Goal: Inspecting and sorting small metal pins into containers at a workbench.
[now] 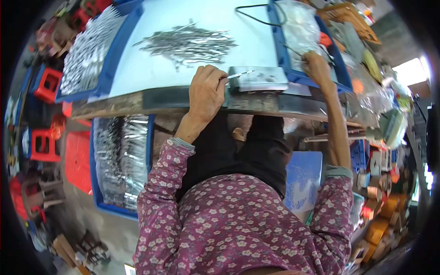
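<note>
My left hand [207, 89] is closed at the table's front edge, pinching a slim silvery metal piece [241, 74]. That piece points right, over a small pale metal block [261, 79] with a smeared top. Reaching into a blue tray [288, 68] on the right, my right hand [316, 68] has its fingers closed around a thin dark rod-like thing [291, 49], whose kind I cannot make out. A loose pile of slim metal pieces [190, 45] lies on the white tabletop beyond my left hand.
At the left, a blue tray [111, 59] holds rows of similar metal pieces. Below the table edge stands another filled blue crate [150, 151]. Clear plastic bags [300, 23] and a black cord [256, 6] lie at the far right. Red stools [46, 85] stand left.
</note>
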{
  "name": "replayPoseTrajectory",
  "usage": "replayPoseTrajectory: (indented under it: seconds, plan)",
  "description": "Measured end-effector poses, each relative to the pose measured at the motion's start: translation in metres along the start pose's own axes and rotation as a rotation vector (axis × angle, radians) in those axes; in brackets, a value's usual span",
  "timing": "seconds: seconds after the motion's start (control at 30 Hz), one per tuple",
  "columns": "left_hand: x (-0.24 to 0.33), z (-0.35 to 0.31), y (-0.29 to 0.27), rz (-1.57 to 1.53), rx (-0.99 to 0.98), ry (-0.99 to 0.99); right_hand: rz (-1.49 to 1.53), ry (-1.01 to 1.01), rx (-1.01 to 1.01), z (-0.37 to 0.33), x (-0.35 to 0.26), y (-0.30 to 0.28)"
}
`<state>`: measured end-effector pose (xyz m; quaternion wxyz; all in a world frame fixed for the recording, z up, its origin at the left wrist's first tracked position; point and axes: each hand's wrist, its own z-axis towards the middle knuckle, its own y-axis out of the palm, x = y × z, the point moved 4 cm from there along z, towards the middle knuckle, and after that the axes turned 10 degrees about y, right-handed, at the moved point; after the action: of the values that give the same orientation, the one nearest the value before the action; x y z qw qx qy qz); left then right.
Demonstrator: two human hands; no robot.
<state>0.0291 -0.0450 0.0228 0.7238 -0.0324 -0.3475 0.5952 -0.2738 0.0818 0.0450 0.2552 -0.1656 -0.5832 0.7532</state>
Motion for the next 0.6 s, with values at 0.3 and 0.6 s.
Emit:
replayPoseTrajectory:
  seconds: [0.3,0.6]
  plan:
    - [-0.076,-0.029,-0.077,0.366,-0.029,-0.112,0.003,-0.09,-0.028,0.008,-0.002,0.005]
    - [-0.122,-0.037,-0.103,0.505,-0.135,-0.114,-0.037,-0.08,-0.082,0.012,0.001,0.007]
